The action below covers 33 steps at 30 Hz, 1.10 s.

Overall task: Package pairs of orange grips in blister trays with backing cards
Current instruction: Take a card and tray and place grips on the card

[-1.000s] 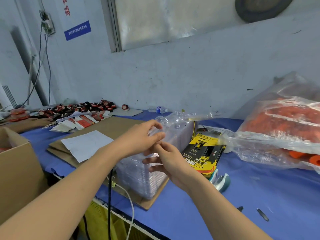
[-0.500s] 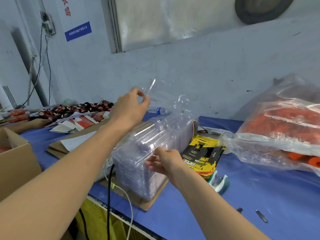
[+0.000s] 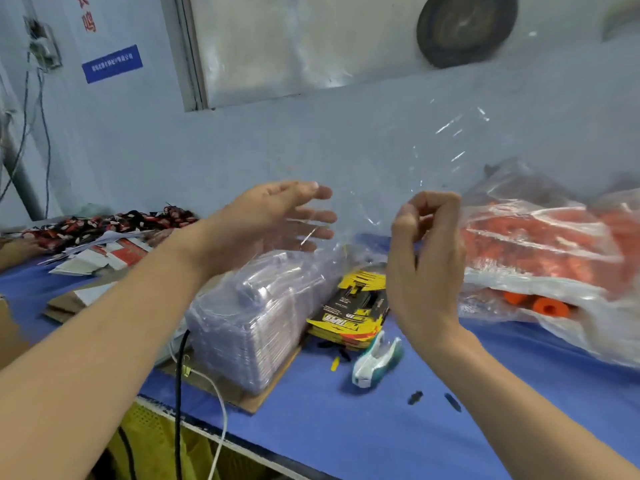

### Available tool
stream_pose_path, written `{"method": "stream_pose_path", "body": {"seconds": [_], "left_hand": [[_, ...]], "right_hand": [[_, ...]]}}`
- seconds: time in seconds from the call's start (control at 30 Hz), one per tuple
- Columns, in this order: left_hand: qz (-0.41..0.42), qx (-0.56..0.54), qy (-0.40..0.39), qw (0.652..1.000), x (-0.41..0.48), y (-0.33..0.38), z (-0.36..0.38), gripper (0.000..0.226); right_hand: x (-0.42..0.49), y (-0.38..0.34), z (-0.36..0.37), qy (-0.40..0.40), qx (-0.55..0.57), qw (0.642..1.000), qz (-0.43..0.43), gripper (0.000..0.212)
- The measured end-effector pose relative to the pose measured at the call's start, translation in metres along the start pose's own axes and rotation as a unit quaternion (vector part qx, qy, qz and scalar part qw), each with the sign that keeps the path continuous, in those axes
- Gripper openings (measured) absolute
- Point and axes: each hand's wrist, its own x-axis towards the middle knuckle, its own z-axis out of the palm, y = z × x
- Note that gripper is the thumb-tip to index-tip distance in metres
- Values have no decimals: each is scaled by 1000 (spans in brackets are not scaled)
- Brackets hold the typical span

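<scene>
A stack of clear blister trays [image 3: 256,313] lies on a cardboard sheet on the blue table. A thin clear plastic wrap [image 3: 398,161] billows above it. My left hand [image 3: 277,216] hovers over the stack with fingers spread, touching the film. My right hand [image 3: 426,244] is raised to the right of the stack and pinches the wrap's edge. Yellow-and-black backing cards [image 3: 349,317] lie piled beside the trays. Orange grips [image 3: 550,306] show through a big clear bag [image 3: 554,251] at the right.
A white and teal tape dispenser [image 3: 375,360] sits in front of the cards, with small black bits [image 3: 415,398] near it. Red-and-black items [image 3: 114,223] and papers lie at the back left. A cable [image 3: 178,393] hangs over the table's front edge. The blue table [image 3: 346,427] shows in front.
My right hand rose from the side of the tray stack and drew the clear wrap up and to the right. My left hand let go of the film and opened above the stack.
</scene>
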Motion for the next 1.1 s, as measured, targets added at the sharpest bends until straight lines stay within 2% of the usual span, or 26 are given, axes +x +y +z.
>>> {"method": "stream_pose_path", "body": {"seconds": [0.03, 0.1, 0.17, 0.23, 0.33, 0.43, 0.5, 0.57, 0.6, 0.63, 0.7, 0.77, 0.87, 0.93, 1.1], "left_hand": [[-12, 25, -35, 999, 5, -8, 9, 29], [-13, 157, -85, 984, 18, -24, 33, 24], [-7, 270, -125, 955, 32, -41, 62, 24], [-21, 297, -159, 941, 46, -63, 94, 25], [-32, 314, -207, 926, 65, -99, 145, 26], [-48, 350, -236, 905, 76, -129, 192, 27], [-41, 395, -241, 886, 81, -144, 214, 28], [3, 465, -203, 862, 86, -152, 222, 30], [41, 511, -157, 844, 89, -153, 219, 31], [89, 569, -99, 812, 92, -153, 210, 33], [131, 691, -14, 711, 99, -153, 182, 42], [56, 766, -13, 640, 106, -152, 144, 55], [-51, 813, -42, 579, 106, -156, 95, 53], [-65, 819, -34, 569, 105, -162, 74, 42], [-46, 775, 76, 626, 114, -151, 44, 40]], "right_hand": [[3, -3, -18, -19, -15, 997, -68, 2], [6, -2, -51, -59, -68, 982, -167, 6], [6, 7, -80, -94, -139, 965, -201, 11], [3, 23, -107, -136, -208, 954, -170, 17], [-3, 55, -141, -244, -303, 920, -56, 26], [-15, 91, -167, -377, -370, 846, 75, 34], [-29, 115, -178, -437, -414, 790, 114, 41], [-44, 135, -183, -474, -440, 752, 128, 45], [-52, 143, -185, -485, -448, 740, 131, 45], [-59, 150, -186, -489, -452, 733, 134, 45], [-71, 159, -186, -480, -454, 738, 137, 43], [-77, 164, -183, -469, -446, 750, 138, 42], [-74, 169, -174, -487, -444, 743, 117, 42], [-66, 172, -170, -507, -437, 736, 107, 41], [-52, 182, -172, -531, -408, 732, 122, 41]]}}
